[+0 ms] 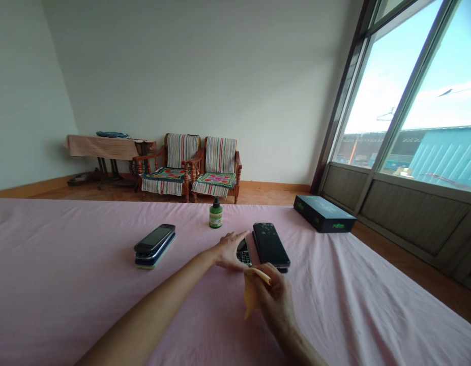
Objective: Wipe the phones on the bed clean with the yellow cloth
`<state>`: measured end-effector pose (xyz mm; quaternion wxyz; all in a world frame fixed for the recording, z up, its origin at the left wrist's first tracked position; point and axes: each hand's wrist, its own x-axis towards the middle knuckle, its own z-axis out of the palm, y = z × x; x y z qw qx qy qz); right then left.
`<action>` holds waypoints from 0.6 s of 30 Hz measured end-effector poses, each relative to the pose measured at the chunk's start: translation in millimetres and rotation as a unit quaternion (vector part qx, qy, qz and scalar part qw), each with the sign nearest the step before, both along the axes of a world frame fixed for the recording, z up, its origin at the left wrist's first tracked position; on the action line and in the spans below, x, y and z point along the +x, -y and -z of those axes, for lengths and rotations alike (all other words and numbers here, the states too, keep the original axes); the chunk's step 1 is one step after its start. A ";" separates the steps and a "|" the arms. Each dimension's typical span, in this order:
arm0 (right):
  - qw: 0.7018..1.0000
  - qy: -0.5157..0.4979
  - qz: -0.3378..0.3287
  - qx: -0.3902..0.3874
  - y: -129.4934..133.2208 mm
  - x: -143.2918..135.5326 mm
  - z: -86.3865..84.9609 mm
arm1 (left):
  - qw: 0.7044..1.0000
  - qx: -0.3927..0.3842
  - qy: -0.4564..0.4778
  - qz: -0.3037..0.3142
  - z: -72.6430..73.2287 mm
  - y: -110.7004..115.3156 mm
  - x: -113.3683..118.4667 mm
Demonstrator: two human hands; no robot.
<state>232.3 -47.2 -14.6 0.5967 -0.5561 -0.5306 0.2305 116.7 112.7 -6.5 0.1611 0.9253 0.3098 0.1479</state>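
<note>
Left hand [230, 250]: partly curled about a keypad phone [243, 256], seemingly to steady it; firmness of grip unclear from here. Right hand [275, 292]: closed on yellow cloth [250, 295], bunched probably for control. Keypad phone: just beside black phone [270, 244], within easy reach.

Across from me, two wooden armchairs [197, 161] with striped covers [220, 154] stood before a pale wall [182, 66], a cloth-draped table [100, 147] beside them. Daylight came through tall windows [436, 109] to the right; the floor [268, 194] showed orange-brown.
</note>
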 end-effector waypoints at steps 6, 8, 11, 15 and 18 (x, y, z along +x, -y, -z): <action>1.000 0.001 -0.008 0.009 0.7 -1.3 -2.3 | 1.000 0.011 0.004 0.020 4.7 -3.7 14.7; 1.000 0.005 -0.009 0.007 1.4 -1.6 -3.3 | 1.000 0.018 0.008 0.018 3.9 -1.3 13.7; 1.000 0.002 -0.014 0.005 1.6 -2.1 -3.5 | 0.999 0.038 0.019 -0.006 -2.2 4.6 4.0; 1.000 -0.006 -0.021 -0.001 0.9 -3.8 -1.2 | 0.992 0.089 0.032 -0.082 -19.7 11.7 -28.9; 0.999 0.014 -0.029 -0.001 1.5 -5.9 -0.5 | 0.977 0.133 0.026 -0.167 -35.6 11.4 -69.2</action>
